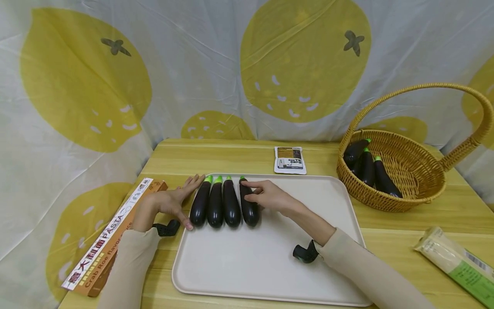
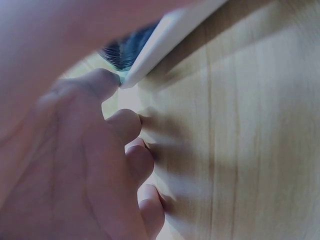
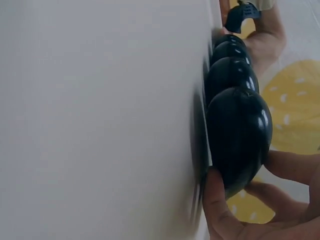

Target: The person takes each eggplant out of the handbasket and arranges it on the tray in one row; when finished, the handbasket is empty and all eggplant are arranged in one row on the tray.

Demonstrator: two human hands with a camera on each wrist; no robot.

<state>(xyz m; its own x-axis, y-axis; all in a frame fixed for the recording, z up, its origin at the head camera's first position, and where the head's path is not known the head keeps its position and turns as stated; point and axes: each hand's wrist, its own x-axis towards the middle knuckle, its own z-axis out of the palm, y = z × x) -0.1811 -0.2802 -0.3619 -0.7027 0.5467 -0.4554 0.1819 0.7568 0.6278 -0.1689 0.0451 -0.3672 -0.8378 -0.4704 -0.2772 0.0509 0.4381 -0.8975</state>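
Four dark eggplants are noted side by side at the back left of a pale tray [image 1: 266, 270] on the wooden table [image 1: 401, 268], green stem ends toward the lemon-print cloth [image 1: 197, 64]. The right hand [image 1: 274, 196] grasps the fourth eggplant [image 1: 250, 213], thumb and fingers closed about its sides; whether its full weight bears on the tray I cannot tell from here. A slim gap separates its upper part from the third eggplant [image 1: 231, 206]. The second eggplant [image 1: 215, 207] lies close between the third and the first eggplant [image 1: 200, 207]. The left hand [image 1: 170, 202] is spread and grips nothing: fingers extended toward the first eggplant's stem end, thumb at the tray's left edge beside the blunt end. Surroundings, as observed: a wicker basket [image 1: 356, 189] at the tray's back right corner, containing three further eggplants [image 1: 386, 180]; a small flat sachet [image 1: 290, 160] just behind the tray; a long pasta box [image 1: 109, 231], set at a slant left of the tray; a green and cream packet [image 1: 459, 264], well apart on the right.
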